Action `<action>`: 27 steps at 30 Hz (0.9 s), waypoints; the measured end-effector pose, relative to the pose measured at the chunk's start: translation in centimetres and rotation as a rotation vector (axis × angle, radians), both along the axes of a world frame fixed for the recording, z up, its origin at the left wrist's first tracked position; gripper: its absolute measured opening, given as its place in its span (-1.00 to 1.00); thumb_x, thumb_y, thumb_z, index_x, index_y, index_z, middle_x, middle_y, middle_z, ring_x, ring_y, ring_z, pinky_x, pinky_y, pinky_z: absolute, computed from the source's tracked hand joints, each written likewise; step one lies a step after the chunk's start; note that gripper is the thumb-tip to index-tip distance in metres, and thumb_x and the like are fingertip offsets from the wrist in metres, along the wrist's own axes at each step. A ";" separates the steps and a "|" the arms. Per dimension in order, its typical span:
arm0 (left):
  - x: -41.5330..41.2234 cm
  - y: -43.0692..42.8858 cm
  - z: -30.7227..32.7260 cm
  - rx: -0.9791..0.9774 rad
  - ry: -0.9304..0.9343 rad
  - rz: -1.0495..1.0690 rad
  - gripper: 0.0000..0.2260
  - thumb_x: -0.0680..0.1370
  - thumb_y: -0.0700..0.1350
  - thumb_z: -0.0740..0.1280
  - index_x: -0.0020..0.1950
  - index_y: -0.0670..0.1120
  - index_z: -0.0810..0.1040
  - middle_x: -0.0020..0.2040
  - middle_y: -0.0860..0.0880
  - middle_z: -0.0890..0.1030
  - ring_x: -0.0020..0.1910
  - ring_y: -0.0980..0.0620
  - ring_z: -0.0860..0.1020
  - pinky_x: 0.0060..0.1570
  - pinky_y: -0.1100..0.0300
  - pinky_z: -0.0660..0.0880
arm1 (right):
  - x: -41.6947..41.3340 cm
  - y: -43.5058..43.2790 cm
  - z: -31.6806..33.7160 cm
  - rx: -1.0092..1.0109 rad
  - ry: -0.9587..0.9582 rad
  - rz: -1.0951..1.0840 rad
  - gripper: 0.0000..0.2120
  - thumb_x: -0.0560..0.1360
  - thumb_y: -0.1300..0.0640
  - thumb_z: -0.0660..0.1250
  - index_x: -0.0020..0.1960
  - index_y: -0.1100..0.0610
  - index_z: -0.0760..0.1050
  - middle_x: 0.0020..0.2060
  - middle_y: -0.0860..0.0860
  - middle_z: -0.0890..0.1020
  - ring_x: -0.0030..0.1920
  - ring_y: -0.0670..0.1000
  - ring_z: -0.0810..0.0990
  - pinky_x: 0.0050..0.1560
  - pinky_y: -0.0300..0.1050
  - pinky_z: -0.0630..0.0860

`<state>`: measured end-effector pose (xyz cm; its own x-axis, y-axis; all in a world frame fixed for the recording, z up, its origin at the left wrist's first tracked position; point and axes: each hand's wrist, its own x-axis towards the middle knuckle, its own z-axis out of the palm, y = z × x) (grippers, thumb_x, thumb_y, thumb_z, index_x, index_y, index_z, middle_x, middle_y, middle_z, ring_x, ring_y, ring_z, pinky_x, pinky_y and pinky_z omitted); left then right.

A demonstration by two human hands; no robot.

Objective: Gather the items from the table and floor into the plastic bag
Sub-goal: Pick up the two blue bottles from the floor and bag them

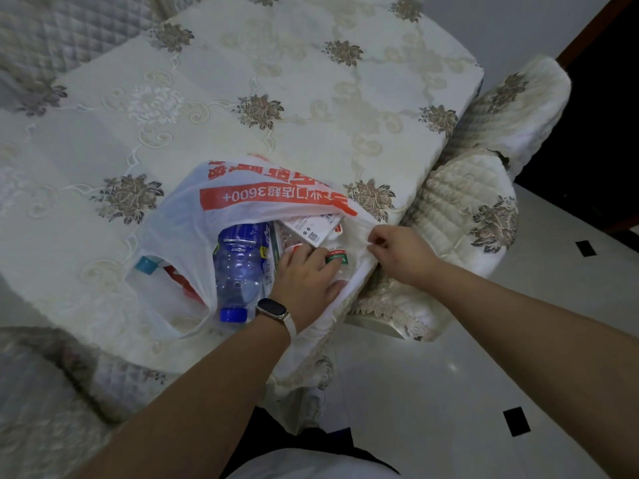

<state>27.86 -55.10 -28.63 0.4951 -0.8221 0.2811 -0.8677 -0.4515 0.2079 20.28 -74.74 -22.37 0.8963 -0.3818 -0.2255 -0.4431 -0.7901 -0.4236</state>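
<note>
Inside plastic bag (179,216), left hand (304,274) grip holding small bottle (337,259), right hand (401,254) pinching its rim

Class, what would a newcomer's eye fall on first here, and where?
The red-printed plastic bag lies open at the near edge of the table, a blue bottle inside. The left hand reaches in holding a small bottle; the right hand pinches the bag's rim.

Left forearm (207,375) extends forward, a band (273,309) on the wrist. Left hand (304,271) is palm down, fingers and thumb curled about a bottle (338,260). Right forearm (518,316) reaches in from the right. Right hand (403,254) pinches the bag (179,216) rim between thumb and fingertips.
</note>
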 end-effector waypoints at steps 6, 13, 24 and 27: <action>0.2 -0.5 0.2 0.022 -0.008 0.029 -0.62 0.54 0.15 0.25 0.28 0.01 0.52 0.12 -0.01 0.58 0.07 -0.11 0.49 0.04 -0.02 0.36 | 0.3 1.1 1.2 0.016 -0.037 0.013 -0.93 0.56 0.13 0.32 -0.05 0.12 0.55 -0.23 -0.04 0.57 -0.16 0.06 0.57 -0.12 -0.01 0.52; 0.1 -1.1 0.7 0.131 0.059 0.085 -0.61 0.46 0.09 0.37 0.26 0.05 0.54 0.12 0.00 0.60 0.13 -0.11 0.48 0.08 -0.06 0.37 | -0.7 1.2 1.0 -0.049 -0.012 0.020 -0.92 0.56 0.18 0.28 -0.04 0.10 0.55 -0.20 -0.03 0.61 -0.15 0.08 0.60 -0.14 0.00 0.54; -1.1 0.8 2.8 0.142 0.234 0.076 -0.65 0.49 0.00 0.30 0.25 -0.03 0.55 0.20 -0.07 0.57 0.18 -0.11 0.50 0.12 -0.05 0.49 | -0.2 2.6 1.4 0.150 -0.132 -0.151 -0.74 0.57 0.13 0.26 -0.26 0.18 0.32 -0.40 0.02 0.39 -0.32 0.09 0.39 -0.37 -0.03 0.17; -1.2 1.9 3.2 0.081 0.288 0.096 -0.64 0.52 0.02 0.21 0.25 -0.08 0.55 0.18 -0.07 0.57 0.13 -0.11 0.51 0.03 -0.01 0.51 | -1.0 5.7 3.1 0.082 -0.122 0.132 -0.73 0.57 0.17 0.25 -0.27 0.09 0.26 -0.38 -0.05 0.35 -0.29 0.07 0.37 -0.30 -0.05 0.17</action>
<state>26.65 -53.19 -25.46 0.6213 -0.7817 0.0534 -0.7309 -0.5536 0.3991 19.27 -69.07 -19.26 0.9600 -0.2439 -0.1374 -0.2792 -0.7987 -0.5330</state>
